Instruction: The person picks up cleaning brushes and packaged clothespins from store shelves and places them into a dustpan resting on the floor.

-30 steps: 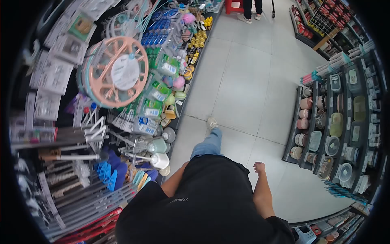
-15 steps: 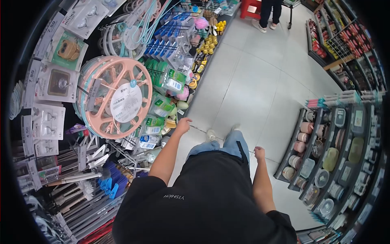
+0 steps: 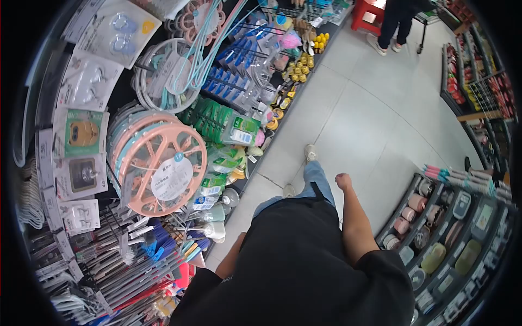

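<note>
My right hand (image 3: 343, 181) swings forward over the floor tiles with its fingers curled in, and nothing shows in it. Only the edge of my left hand (image 3: 240, 239) appears beside my shirt; its fingers are hidden by my body. Nearest to that left arm is the hanging display, where white-capped goods (image 3: 215, 231) and packs with green labels (image 3: 208, 202) hang low. Farther left, a large pink round drying rack (image 3: 142, 190) with a white label hangs on a hook. Neither hand touches the goods.
Grey tiled floor (image 3: 348, 130) runs ahead between the displays. On the right, a shelf holds food containers (image 3: 434, 257) and pink jars (image 3: 417, 202). At the far end stand a red stool (image 3: 368, 15), a person in dark trousers (image 3: 396, 24) and a cart (image 3: 424, 32).
I have stepped forward along the aisle. My right hand has swung ahead, while my left hand has dropped back beside my body. The drying rack sits lower in view.
</note>
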### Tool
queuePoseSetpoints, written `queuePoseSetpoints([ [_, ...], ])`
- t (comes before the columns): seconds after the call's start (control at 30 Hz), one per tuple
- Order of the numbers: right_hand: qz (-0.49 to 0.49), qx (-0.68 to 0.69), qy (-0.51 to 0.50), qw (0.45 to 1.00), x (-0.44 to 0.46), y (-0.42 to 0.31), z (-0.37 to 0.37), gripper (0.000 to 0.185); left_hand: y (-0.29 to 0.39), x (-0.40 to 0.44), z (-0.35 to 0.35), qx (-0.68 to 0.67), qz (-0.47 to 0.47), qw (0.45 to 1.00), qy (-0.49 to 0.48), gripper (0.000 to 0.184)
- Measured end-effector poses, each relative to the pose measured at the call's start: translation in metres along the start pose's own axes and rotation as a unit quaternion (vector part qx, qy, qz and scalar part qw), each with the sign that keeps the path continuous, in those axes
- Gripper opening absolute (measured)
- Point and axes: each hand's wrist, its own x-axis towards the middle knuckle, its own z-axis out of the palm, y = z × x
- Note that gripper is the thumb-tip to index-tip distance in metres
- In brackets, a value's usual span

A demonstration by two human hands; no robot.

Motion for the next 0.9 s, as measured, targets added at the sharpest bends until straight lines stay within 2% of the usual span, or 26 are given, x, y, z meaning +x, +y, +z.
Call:
queuePoseSetpoints([
  [0.23,-0.111,-0.042,-0.046,0.992,0.112,-0.12,-0.044,0.022,0.106,-0.046,0.036,-0.132,0.04,0.988,0.071,0.035],
  [0.43,-0.169,-0.113,-0.12,0.972,0.174,-0.184,-0.074,0.021,0.171,-0.075,0.076,-0.218,0.02,0.97,0.107,0.036],
  [0.57,-0.23,-0.225,-0.128,0.938,0.201,-0.195,-0.081,0.024,0.192,-0.082,0.121,-0.262,-0.001,0.958,0.12,0.036],
  [0.8,-0.286,-0.273,-0.158,0.905,0.209,-0.197,-0.068,0.025,0.211,-0.086,0.21,-0.318,-0.026,0.938,0.138,0.037],
  [0.9,-0.352,-0.31,-0.183,0.864,0.206,-0.192,-0.048,0.024,0.221,-0.089,0.247,-0.342,-0.037,0.929,0.139,0.038],
])
